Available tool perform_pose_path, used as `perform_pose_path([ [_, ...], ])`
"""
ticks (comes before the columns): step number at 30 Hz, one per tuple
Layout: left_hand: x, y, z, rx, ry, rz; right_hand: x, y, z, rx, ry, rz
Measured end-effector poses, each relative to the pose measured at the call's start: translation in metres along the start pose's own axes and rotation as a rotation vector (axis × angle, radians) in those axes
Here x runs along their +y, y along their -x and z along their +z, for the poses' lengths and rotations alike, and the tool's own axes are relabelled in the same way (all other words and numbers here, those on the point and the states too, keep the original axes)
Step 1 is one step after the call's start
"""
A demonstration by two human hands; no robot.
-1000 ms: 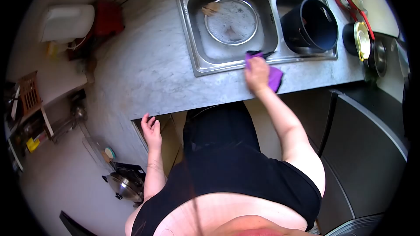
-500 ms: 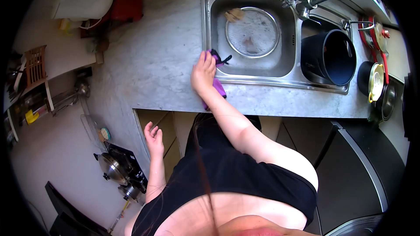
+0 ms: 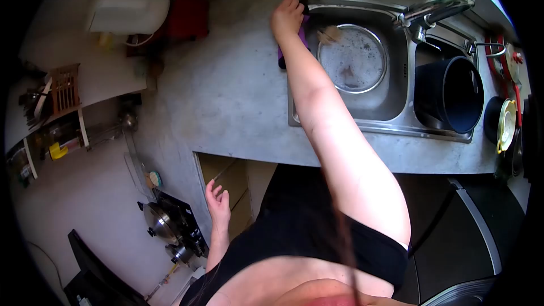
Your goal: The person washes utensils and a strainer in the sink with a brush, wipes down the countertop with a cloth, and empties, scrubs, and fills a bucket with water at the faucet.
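My right hand (image 3: 288,18) is closed on a purple cloth (image 3: 305,35) with dark edges, at the far left corner of the steel sink (image 3: 391,112). Part of the cloth hangs beside the sink's left rim, and my forearm crosses the near left corner. Over the open cupboard, below the counter's front edge, my left hand (image 3: 219,201) hangs with its fingers loosely curled and apart, holding nothing. In the left basin lies a round, metal-rimmed item (image 3: 352,59) with a tan piece (image 3: 329,35) at its upper left. A dark bucket (image 3: 447,93) leans in the right basin.
The chrome faucet (image 3: 433,11) arches behind the basins. Pots with red and yellow rims (image 3: 506,124) stand right of the sink. A red appliance (image 3: 187,21) and a white one (image 3: 130,11) are at the back left. Lidded pots (image 3: 160,222) sit on a stove at lower left.
My right hand has moved with the purple cloth from the sink's front rim leftwards, then up along its left side. My left hand stays low and open. The camera view has shifted.
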State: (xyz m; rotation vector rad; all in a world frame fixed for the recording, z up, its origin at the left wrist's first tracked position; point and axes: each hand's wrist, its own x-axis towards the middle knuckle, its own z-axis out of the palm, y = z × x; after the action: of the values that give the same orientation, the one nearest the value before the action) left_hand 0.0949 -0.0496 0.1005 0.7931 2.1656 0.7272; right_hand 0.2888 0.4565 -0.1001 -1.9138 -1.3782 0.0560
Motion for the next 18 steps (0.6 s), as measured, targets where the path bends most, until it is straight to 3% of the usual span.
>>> perform_pose_path([
  [5,-0.018,-0.013,-0.007,-0.067,0.031,0.066,0.003,0.099,-0.073,-0.127,0.244,-0.269],
  [11,0.013,-0.057,0.008,-0.27,0.023,0.336,0.032,0.237,-0.215,-0.505,0.006,-0.514],
  [13,0.023,-0.068,0.004,-0.315,-0.01,0.408,0.059,0.263,-0.259,-0.601,-0.054,-0.544],
  [16,0.036,-0.088,0.004,-0.332,-0.07,0.485,0.121,0.272,-0.298,-0.627,0.065,-0.413],
  [17,0.039,-0.09,0.004,-0.347,-0.036,0.483,0.135,0.262,-0.32,-0.61,0.11,-0.346],
  [18,0.043,-0.092,0.006,-0.361,-0.004,0.482,0.162,0.267,-0.323,-0.437,0.154,-0.336],
])
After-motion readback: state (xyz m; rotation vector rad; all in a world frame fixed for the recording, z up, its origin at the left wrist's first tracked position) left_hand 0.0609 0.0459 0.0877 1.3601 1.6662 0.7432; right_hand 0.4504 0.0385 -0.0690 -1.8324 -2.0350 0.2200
